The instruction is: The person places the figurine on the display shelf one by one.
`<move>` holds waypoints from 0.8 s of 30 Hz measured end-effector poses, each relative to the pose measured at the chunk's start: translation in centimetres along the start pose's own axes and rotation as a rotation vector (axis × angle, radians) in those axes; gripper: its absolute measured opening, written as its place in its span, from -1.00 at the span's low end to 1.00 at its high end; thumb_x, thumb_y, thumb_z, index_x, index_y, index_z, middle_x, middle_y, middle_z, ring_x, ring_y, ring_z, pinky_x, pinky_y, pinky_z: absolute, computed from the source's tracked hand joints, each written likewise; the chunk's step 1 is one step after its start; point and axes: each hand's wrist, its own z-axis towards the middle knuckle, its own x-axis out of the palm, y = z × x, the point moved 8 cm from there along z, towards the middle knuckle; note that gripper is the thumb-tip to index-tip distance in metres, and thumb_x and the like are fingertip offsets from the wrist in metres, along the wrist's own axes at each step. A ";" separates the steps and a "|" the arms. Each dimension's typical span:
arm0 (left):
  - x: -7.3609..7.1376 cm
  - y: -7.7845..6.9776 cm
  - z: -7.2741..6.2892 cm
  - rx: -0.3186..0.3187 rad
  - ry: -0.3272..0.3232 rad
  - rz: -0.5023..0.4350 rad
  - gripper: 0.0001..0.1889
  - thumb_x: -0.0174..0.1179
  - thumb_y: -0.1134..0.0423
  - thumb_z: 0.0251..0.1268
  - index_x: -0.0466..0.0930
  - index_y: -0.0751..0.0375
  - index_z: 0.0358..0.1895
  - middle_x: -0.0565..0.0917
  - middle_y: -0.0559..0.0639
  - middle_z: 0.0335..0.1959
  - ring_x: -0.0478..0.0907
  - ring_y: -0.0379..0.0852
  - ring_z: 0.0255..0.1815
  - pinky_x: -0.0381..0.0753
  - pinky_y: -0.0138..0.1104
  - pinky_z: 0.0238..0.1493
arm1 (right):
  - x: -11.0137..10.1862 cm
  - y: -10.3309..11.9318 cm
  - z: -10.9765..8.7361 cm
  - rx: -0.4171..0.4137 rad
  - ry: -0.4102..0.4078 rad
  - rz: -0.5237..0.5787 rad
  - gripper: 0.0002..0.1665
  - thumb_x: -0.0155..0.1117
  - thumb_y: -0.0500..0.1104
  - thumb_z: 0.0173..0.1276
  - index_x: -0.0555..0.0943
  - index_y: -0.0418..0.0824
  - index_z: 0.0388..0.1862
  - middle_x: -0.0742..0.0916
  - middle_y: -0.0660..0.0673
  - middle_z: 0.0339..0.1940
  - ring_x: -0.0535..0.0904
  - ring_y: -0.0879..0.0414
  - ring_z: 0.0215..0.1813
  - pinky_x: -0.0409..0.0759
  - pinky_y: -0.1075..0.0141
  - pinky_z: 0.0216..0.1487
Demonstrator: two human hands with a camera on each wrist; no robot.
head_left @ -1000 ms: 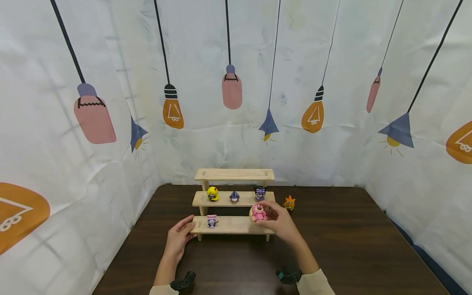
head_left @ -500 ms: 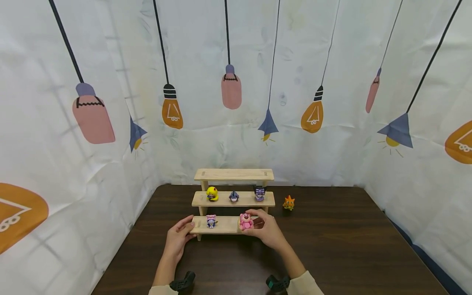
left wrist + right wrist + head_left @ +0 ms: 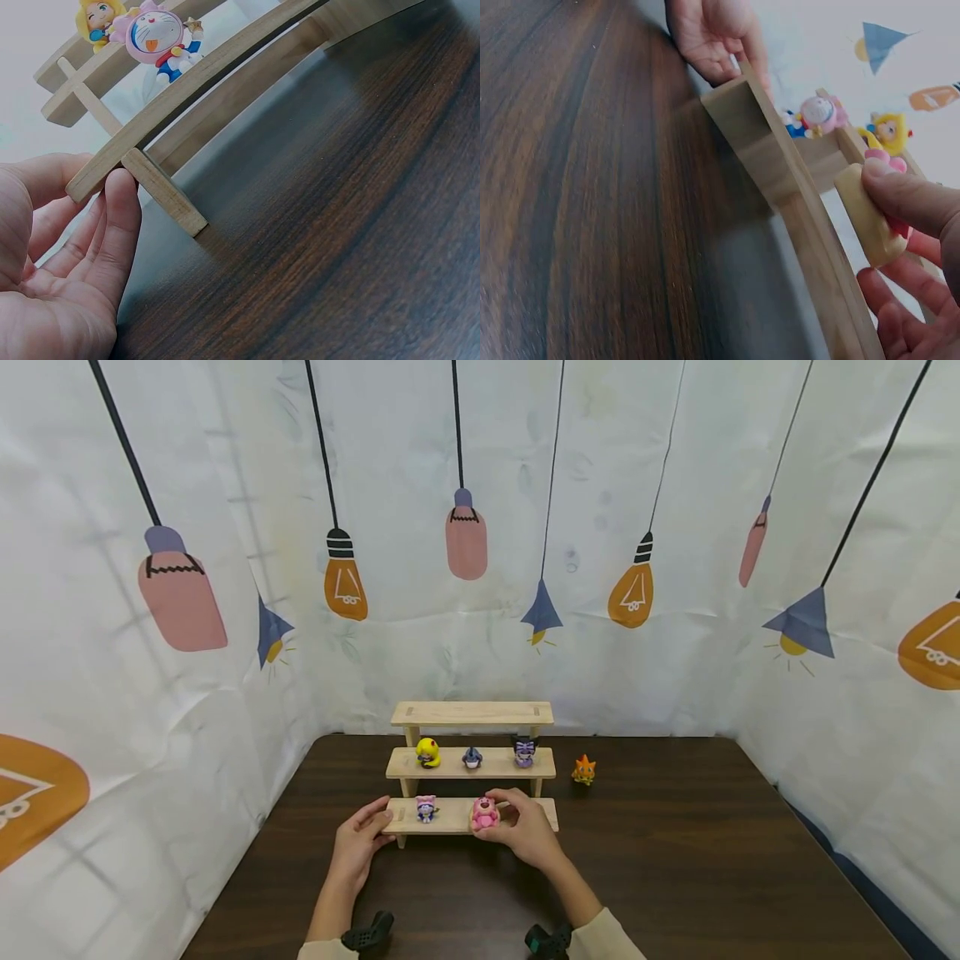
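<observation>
A pink bear figurine [image 3: 484,812] with a cream-coloured piece behind it is pinched between the thumb and fingers of my right hand [image 3: 527,829]. It is at the middle of the lowest step of a three-step wooden stand [image 3: 452,816]; I cannot tell whether it touches the board. My left hand [image 3: 356,848] grips the left end of that step, with fingertips under the board in the left wrist view. Between the hands stands a small cat figurine [image 3: 154,37] with a pink hood. The right wrist view shows the cream piece [image 3: 866,214] under my thumb.
On the middle step stand a yellow-haired figurine [image 3: 427,753], a small blue one [image 3: 472,758] and a purple and black one [image 3: 524,752]. An orange spiky figurine [image 3: 583,770] stands on the dark table [image 3: 675,843] right of the stand. White printed cloth [image 3: 480,652] hangs behind.
My right hand has carried the bear figurine left along the lowest step, from its right end to the middle. My left hand keeps its hold on the stand.
</observation>
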 end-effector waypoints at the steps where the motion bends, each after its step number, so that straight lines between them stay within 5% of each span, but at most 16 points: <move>1: 0.0 0.0 0.0 0.001 0.000 0.001 -0.47 0.20 0.26 0.51 0.40 0.33 0.46 0.72 -0.18 -0.13 0.67 -0.24 -0.21 0.73 -0.38 -0.16 | 0.1 0.0 0.1 0.005 0.001 -0.012 -0.35 0.64 -0.02 0.15 0.66 -0.12 0.22 0.70 -0.11 0.05 0.66 0.08 -0.07 0.66 0.37 -0.06; 15: 0.0 -0.2 -0.1 0.011 0.004 -0.003 -0.47 0.22 0.28 0.49 0.41 0.33 0.45 0.72 -0.22 -0.16 0.67 -0.24 -0.22 0.73 -0.38 -0.18 | 1.0 0.5 1.1 0.058 -0.016 -0.144 -0.31 0.66 0.00 0.11 0.68 -0.13 0.22 0.73 -0.04 -0.03 0.58 0.14 -0.12 0.58 0.33 -0.14; 24: 0.0 -0.1 -0.1 0.008 0.005 0.000 -0.47 0.22 0.25 0.49 0.42 0.31 0.45 0.72 -0.25 -0.15 0.67 -0.26 -0.19 0.73 -0.38 -0.16 | 1.4 0.5 1.7 0.053 -0.032 -0.252 -0.34 0.65 0.09 0.11 0.70 -0.05 0.19 0.62 0.03 -0.32 0.42 0.18 -0.33 0.33 0.39 -0.35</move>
